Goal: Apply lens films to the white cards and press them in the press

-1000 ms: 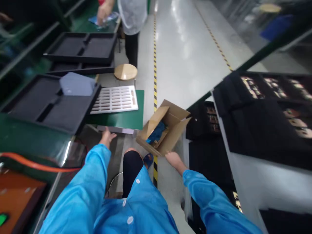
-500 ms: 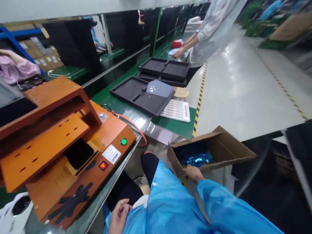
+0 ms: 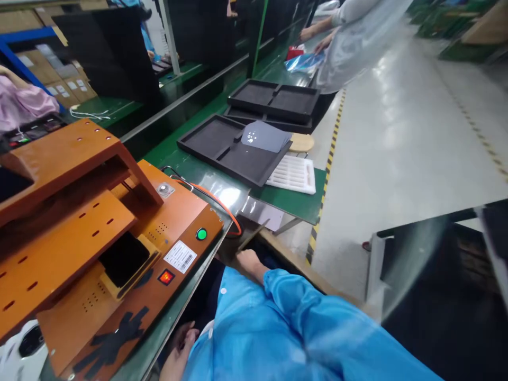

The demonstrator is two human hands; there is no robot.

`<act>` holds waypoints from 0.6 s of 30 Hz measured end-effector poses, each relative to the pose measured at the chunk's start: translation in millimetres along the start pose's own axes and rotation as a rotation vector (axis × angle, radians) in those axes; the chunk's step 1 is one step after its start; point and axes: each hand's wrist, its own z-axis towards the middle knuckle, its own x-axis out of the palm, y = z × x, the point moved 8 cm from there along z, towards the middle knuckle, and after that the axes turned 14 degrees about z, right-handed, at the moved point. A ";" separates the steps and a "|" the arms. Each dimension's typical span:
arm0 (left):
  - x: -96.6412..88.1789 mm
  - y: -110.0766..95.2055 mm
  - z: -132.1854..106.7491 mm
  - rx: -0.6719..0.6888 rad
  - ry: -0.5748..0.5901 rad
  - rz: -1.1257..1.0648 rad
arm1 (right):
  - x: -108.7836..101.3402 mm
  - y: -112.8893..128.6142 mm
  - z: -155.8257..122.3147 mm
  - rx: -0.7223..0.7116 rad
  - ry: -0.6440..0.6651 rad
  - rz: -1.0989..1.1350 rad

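Note:
My right hand (image 3: 248,261) reaches down in front of me and is closed on the edge of a brown cardboard box (image 3: 301,267). The box sits low, between my knees and the bench edge, and only its rim and a raised flap show. My left hand (image 3: 180,346) lies low by my lap, half hidden under my blue sleeve. Its fingers are curled with nothing seen in them. An orange press machine (image 3: 119,238) with a green button (image 3: 201,234) and a lit red button (image 3: 166,277) stands on the bench to my left.
Farther along the green bench lie a black foam tray (image 3: 222,148) with a grey sheet (image 3: 265,136), a white slotted tray (image 3: 292,174) and stacked black trays (image 3: 273,103). A co-worker in white (image 3: 349,47) stands beyond a wooden stool (image 3: 301,142). A dark rack (image 3: 448,275) is at my right.
My right hand has drawn the cardboard box in from the aisle towards the bench. My left hand has dropped from the bench edge to my lap. My view has swung left onto the orange machine.

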 end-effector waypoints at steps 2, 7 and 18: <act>-6.7 3.3 -7.1 -0.036 -0.055 0.006 | 2.4 29.5 19.1 -0.070 0.024 0.040; 4.4 -13.6 -20.0 -0.043 -0.198 -0.043 | -2.2 40.0 17.1 -0.200 -0.054 0.206; 58.3 -39.5 2.1 0.008 -0.087 -0.038 | 19.0 -131.0 -163.0 -0.238 -0.481 0.834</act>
